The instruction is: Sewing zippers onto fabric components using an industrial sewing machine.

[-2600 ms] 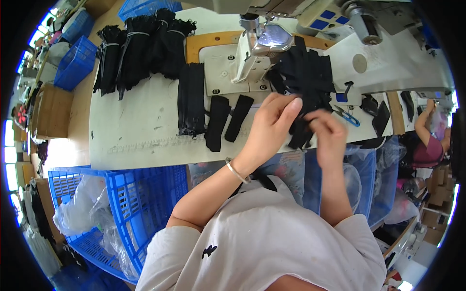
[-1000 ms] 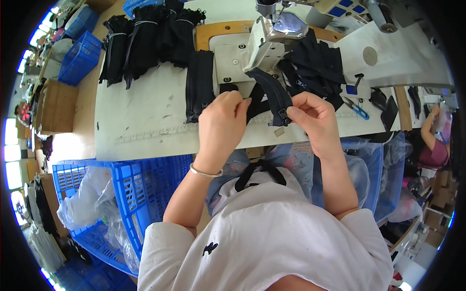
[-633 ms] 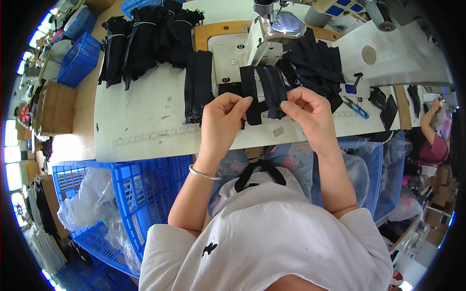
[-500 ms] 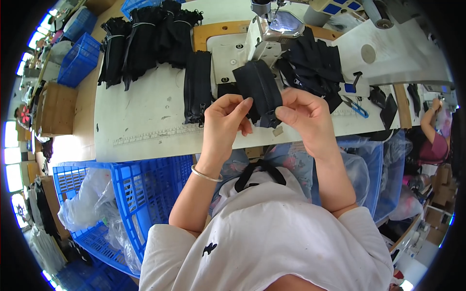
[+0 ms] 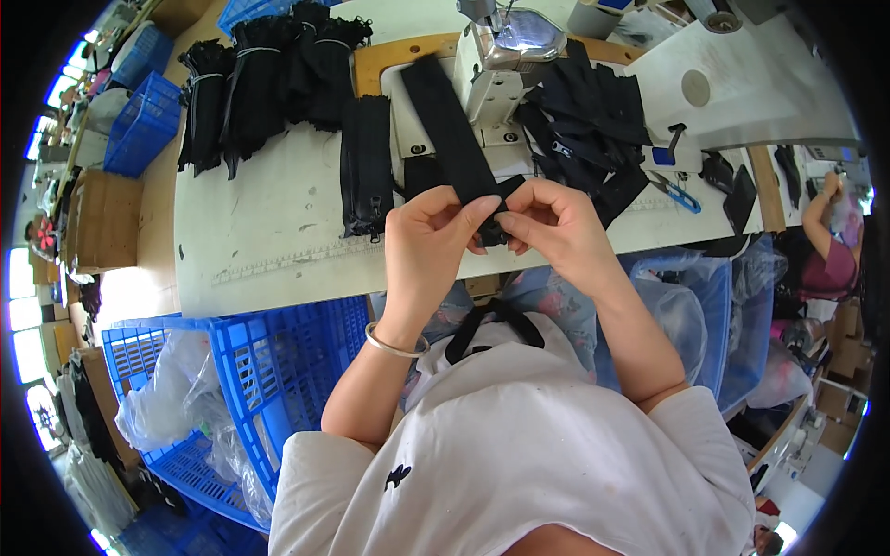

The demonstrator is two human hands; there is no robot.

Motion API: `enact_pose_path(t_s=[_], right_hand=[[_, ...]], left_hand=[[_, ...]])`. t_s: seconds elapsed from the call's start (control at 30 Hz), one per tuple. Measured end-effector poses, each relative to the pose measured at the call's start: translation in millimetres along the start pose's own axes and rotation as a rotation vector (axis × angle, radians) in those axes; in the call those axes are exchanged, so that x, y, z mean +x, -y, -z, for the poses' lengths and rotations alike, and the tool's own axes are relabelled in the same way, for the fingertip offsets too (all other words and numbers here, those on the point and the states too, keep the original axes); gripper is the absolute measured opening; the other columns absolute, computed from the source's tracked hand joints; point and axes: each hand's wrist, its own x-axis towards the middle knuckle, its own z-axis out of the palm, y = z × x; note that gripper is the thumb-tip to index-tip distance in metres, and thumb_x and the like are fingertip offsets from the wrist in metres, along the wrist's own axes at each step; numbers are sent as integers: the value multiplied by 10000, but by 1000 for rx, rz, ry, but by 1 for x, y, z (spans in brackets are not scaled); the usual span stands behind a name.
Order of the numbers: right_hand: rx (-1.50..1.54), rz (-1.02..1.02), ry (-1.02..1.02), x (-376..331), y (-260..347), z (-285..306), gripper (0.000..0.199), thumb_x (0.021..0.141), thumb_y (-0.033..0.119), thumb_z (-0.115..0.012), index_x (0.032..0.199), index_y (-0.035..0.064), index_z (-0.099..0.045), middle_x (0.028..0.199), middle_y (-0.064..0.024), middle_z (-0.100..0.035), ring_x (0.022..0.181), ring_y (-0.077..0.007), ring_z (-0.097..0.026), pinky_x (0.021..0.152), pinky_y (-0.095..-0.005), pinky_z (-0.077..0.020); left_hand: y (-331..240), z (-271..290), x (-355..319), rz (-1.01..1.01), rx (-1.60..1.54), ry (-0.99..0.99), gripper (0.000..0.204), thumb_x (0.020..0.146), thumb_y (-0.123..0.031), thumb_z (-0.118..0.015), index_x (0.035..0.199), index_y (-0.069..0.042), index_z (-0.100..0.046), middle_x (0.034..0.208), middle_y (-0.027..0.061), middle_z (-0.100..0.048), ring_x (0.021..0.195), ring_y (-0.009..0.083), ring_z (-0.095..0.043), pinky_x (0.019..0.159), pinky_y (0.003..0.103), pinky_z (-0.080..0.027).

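A black zipper (image 5: 450,120) slants up from my hands toward the sewing machine (image 5: 510,60), its far end lying in front of the machine head. My left hand (image 5: 422,241) pinches its near end between thumb and fingers. Close beside it, my right hand (image 5: 556,227) is closed in a pinch at the same end, where a short black flap (image 5: 510,184) shows between the hands. The fingers hide the exact end of the zipper. To the left lies a flat stack of zippers (image 5: 365,162), and to the right a loose pile of black zippers (image 5: 593,120).
Tied zipper bundles (image 5: 255,83) lie at the table's far left. Blue-handled thread snips (image 5: 681,195) rest at the right. Below the white table (image 5: 250,213) stand a blue crate (image 5: 222,371) with plastic bags and a blue bin (image 5: 709,324). A co-worker (image 5: 830,250) sits far right.
The zipper has been turned from its toothed face to a plain side and now stretches farther toward the machine. My right hand has moved left, close to my left hand.
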Motion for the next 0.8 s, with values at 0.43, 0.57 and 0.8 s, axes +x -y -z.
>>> enact_pose_path(t_s=[0.43,0.57,0.8], right_hand=[[43,-178,101,5,1,13,182,859,176,-674,828,-3,-679,652,-59,-655,561,-86,-617,513,-195,-482],[33,-114,79,5,1,11,174,858,167,-673,829,-4,-677,643,-46,-645,558,-79,-608,516,-195,-477],[27,-67,20,7,5,11,133,855,122,-667,827,-8,-657,660,-34,-629,581,-64,-585,529,-197,-458]], left_hand=[[2,-2,4,115,-52,-13,247,838,-126,-701,673,36,-612,598,26,-585,508,50,-523,451,217,-489],[1,-2,5,89,-24,-32,256,837,-126,-703,664,35,-605,588,19,-571,509,44,-516,441,210,-476],[-11,-10,17,48,-41,-35,271,856,-140,-684,658,19,-590,593,13,-559,506,42,-512,469,203,-468]])
